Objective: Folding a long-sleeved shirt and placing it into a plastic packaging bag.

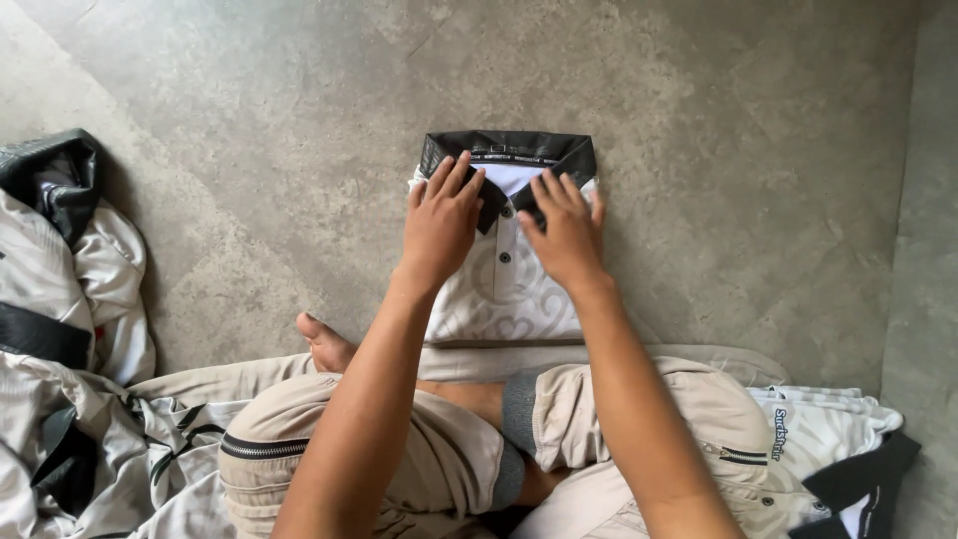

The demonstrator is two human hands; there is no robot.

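A folded white polo shirt [504, 294] with a black collar and a faint swirl pattern lies on the grey floor in front of me. My left hand [441, 222] rests flat on its upper left part, fingers spread up to the collar. My right hand [565, 228] presses flat on the upper right part beside the button placket. Neither hand grips anything.
A heap of white and black shirts [70, 329] lies at the left. Another folded white and black garment [838, 449] sits at the lower right. My crossed legs in beige shorts [429, 439] fill the bottom. Grey concrete floor [738, 150] stretches around.
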